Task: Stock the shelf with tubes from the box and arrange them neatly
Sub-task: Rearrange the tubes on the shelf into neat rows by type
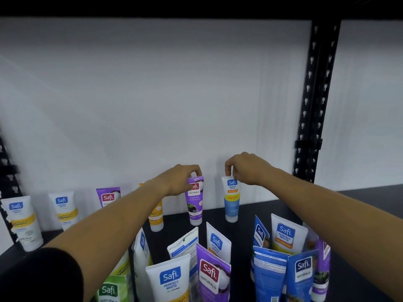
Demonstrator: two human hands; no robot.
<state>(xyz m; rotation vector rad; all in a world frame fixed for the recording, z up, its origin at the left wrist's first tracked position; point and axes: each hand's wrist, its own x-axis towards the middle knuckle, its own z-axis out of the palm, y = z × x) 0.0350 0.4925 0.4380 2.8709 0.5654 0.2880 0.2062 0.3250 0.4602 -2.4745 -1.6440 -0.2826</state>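
My left hand (182, 178) pinches the top edge of a purple Safi Naturals tube (194, 203) that stands cap-down at the back of the dark shelf (250, 211). To its right, my right hand (244, 168) pinches the top of a white and blue Safi Perfect White tube (231, 200), also upright against the white back wall. A yellow tube (156, 216) stands just left of the purple one, partly hidden by my left forearm. More tubes line the back wall at the left (24, 221).
Several tubes stand loosely grouped at the front of the shelf (216, 264), below my arms. A black perforated upright (314, 101) rises at the right, another at the far left (6, 182). The shelf above caps the view.
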